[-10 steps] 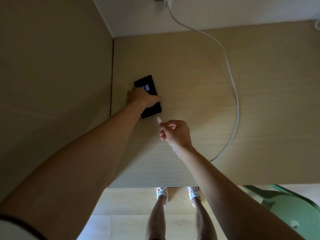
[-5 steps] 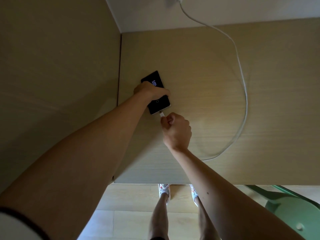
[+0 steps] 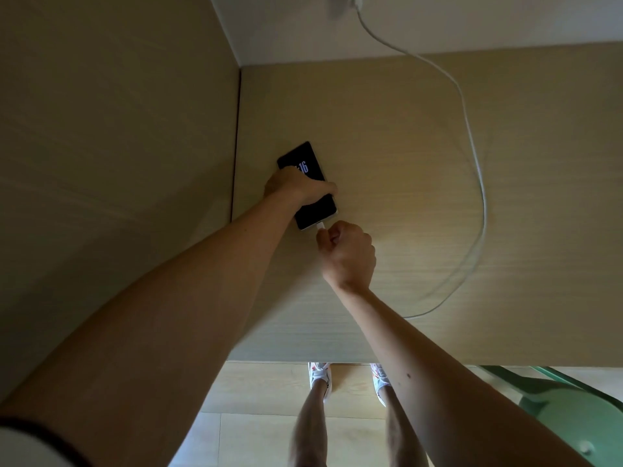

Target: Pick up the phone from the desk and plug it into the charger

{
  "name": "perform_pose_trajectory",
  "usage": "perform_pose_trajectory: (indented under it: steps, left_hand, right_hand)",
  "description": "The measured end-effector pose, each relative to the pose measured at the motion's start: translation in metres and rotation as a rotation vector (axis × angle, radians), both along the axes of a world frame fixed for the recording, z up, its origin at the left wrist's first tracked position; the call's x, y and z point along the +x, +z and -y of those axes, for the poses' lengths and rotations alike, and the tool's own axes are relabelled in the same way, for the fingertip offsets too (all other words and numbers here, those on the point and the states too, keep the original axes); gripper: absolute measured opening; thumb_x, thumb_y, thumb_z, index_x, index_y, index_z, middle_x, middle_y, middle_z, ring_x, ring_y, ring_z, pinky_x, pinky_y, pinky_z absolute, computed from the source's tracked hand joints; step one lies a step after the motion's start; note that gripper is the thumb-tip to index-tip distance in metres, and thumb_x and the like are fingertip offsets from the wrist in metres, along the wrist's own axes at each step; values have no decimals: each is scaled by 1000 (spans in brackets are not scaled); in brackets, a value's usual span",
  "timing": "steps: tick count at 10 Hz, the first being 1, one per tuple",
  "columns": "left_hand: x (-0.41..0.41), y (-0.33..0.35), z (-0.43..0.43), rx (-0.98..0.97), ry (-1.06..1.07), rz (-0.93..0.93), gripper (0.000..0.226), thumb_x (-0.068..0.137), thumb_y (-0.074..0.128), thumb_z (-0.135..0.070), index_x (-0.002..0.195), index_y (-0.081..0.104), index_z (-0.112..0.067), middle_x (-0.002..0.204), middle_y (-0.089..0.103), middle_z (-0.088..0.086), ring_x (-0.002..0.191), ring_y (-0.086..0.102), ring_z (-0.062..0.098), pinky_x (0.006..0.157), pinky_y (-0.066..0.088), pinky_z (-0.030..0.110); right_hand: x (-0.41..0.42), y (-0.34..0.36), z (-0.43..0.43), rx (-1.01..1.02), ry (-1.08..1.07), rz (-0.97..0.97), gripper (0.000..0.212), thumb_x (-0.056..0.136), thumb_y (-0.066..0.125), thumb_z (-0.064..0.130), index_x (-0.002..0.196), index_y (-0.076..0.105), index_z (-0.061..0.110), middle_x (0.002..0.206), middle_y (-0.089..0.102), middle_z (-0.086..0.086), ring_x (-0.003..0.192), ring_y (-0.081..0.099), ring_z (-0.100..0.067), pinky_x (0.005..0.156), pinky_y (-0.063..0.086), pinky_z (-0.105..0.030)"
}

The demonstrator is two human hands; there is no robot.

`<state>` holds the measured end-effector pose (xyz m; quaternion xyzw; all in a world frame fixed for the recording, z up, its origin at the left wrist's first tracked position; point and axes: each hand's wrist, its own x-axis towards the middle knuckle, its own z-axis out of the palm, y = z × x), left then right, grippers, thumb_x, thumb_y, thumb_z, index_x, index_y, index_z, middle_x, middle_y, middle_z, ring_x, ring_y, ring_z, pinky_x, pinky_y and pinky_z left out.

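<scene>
A black phone (image 3: 302,160) lies flat on the light wooden desk (image 3: 404,156) near its left side, its screen lit with digits. My left hand (image 3: 296,187) grips the phone across its middle. My right hand (image 3: 349,254) is closed on the white connector (image 3: 320,226) of the charger cable (image 3: 478,183), which touches the phone's near end. The cable loops over the right part of the desk up to a white charger plug (image 3: 354,0) on the wall at the top edge.
A tall wooden panel (image 3: 118,146) stands along the desk's left edge. A green chair (image 3: 569,419) sits at the bottom right below the desk's front edge. My legs and white shoes (image 3: 320,377) stand on the pale floor.
My right hand moved the connector from a little below the phone up to its near end, where it now meets the port. My left hand kept its hold on the phone.
</scene>
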<state>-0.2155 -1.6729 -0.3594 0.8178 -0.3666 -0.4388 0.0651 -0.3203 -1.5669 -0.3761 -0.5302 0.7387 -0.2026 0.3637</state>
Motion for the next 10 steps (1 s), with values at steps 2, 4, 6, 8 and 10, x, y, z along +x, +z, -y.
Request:
perform_pose_trajectory:
  steps: [2,4,6,8,10]
  left_hand:
    - [-3,-4,-3,1,-13,88,82,56,81,-53,122,57,-11,108,65,5,86,63,21,70,58,32]
    - [-5,-11,-6,0,-83,252,94,53,83,-56,127,52,-8,117,63,7,90,61,22,61,51,30]
    - [-13,-19,-12,-52,-149,454,112,50,84,-61,134,39,-1,127,51,16,108,58,30,78,46,36]
    - [-13,-14,-18,-80,-174,480,112,48,83,-64,131,40,-3,127,48,15,103,59,32,67,38,35]
    - [-14,1,-40,-206,-48,425,98,64,67,-72,132,44,-6,131,49,14,117,51,37,79,40,41]
  right_hand:
    - [3,-3,4,95,-8,-1,40,93,55,33,57,49,15,54,55,1,51,52,-21,45,27,-28]
    - [0,-6,7,270,100,47,30,92,57,35,73,71,17,77,74,-2,77,70,-28,73,57,-39]
    - [-17,2,8,249,63,-29,22,79,56,35,80,74,20,86,77,3,86,71,-29,73,53,-33]
    - [-46,8,14,194,27,-39,21,86,59,37,99,73,28,105,76,7,99,69,-22,75,42,-29]
    - [-68,39,21,160,34,-6,18,88,59,37,99,70,29,107,75,6,100,69,-22,76,42,-29]
